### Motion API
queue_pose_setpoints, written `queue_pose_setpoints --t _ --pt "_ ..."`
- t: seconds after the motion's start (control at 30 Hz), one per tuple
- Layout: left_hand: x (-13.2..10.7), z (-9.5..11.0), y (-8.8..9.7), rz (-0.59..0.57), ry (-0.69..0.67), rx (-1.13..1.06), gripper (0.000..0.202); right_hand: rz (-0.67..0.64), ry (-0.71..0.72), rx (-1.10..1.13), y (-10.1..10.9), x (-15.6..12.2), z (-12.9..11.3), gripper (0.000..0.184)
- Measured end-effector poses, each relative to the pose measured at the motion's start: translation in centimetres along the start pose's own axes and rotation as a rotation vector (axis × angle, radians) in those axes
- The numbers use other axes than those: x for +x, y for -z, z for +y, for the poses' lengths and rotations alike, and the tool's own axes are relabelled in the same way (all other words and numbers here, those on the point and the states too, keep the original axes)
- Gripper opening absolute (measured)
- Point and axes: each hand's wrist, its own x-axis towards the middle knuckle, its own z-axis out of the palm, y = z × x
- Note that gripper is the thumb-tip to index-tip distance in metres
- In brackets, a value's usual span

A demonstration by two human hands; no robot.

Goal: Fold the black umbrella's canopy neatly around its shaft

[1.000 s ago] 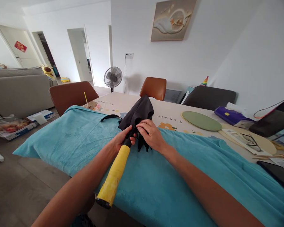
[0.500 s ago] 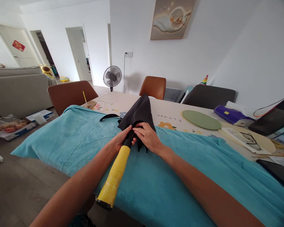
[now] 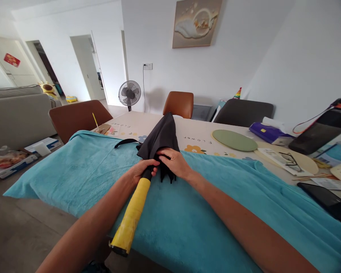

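Left hand (image 3: 143, 169) gripping umbrella (image 3: 132, 214), right hand (image 3: 174, 162) pinching its cloth (image 3: 160, 136), go slack and it might slip off the tabletop (image 3: 199, 131) at the near edge.

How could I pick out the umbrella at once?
Find the table with a turquoise blanket. Over the blanket, the left hand and right hand are on the umbrella. Unlike the blanket beneath, it has black fabric and a thick yellow handle.

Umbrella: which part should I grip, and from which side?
I'd take the umbrella by its yellow-wrapped handle, coming from the near side. It is long, straight and uncovered, and points back toward the wearer. The left hand holds the dark section just above it, and the right hand touches the black canopy, whose loose folds likely give a poorer hold.
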Motion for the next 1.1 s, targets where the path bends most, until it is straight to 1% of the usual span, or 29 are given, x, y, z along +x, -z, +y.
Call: queue_pose_setpoints --t 0.07,0.1,0.17,0.2,0.23,0.3,0.37,0.4,0.5,0.7,0.8,0.87,0.97,1.03,1.1 --pt "-0.1 0.5 0.3 -0.101 0.051 -0.169 0.01 0.123 -0.041 0.048 0.8 0.3 -0.7 0.02" --pt "-0.2 0.8 0.5 -0.172 0.035 -0.296 0.009 0.205 -0.064 0.085 1.3 0.5 -1.1 0.02" --pt "-0.4 1.1 0.8 -0.296 -0.058 -0.547 0.006 0.365 -0.098 0.171 2.2 0.9 -1.5 0.02" --pt "-0.5 1.2 0.9 -0.325 -0.093 -0.62 0.005 0.424 -0.109 0.205 2.5 1.0 -1.7 0.02" --pt "-0.5 1.1 0.9 -0.325 -0.095 -0.638 0.006 0.465 -0.119 0.227 2.8 1.2 -1.7 0.02" --pt "-0.4 0.9 0.6 -0.27 -0.023 -0.546 0.005 0.493 -0.136 0.242 3.0 1.3 -1.6 0.019" --pt "-0.2 0.7 0.3 -0.219 0.042 -0.433 0.004 0.474 -0.159 0.229 3.0 1.3 -1.3 0.019" --pt "-0.2 0.6 0.2 -0.213 0.044 -0.414 0.004 0.464 -0.168 0.217 2.9 1.3 -1.2 0.019" --pt "-0.2 0.7 0.0 -0.245 0.032 -0.454 0.006 0.434 -0.162 0.158 2.6 1.2 -1.1 0.019" --pt "-0.3 0.9 0.1 -0.231 0.027 -0.429 0.006 0.326 -0.022 -0.095 2.8 0.9 -1.9 0.022" --pt "-0.2 0.8 0.1 -0.214 0.015 -0.379 0.008 0.229 0.024 -0.114 2.8 0.7 -2.4 0.021" --pt "-0.1 0.7 0.1 -0.199 0.023 -0.319 0.012 0.116 0.028 -0.124 2.5 0.7 -2.6 0.02" --pt "-0.1 0.5 0.0 -0.176 0.034 -0.234 0.018 -0.054 0.05 -0.14 1.9 0.6 -2.2 0.024" --pt "-0.2 0.4 -0.1 -0.165 0.017 -0.201 0.019 -0.11 0.105 -0.133 1.5 0.5 -1.7 0.031" --pt "-0.2 0.2 -0.1 -0.163 -0.009 -0.179 0.018 -0.127 0.167 -0.128 1.2 0.5 -1.2 0.036"
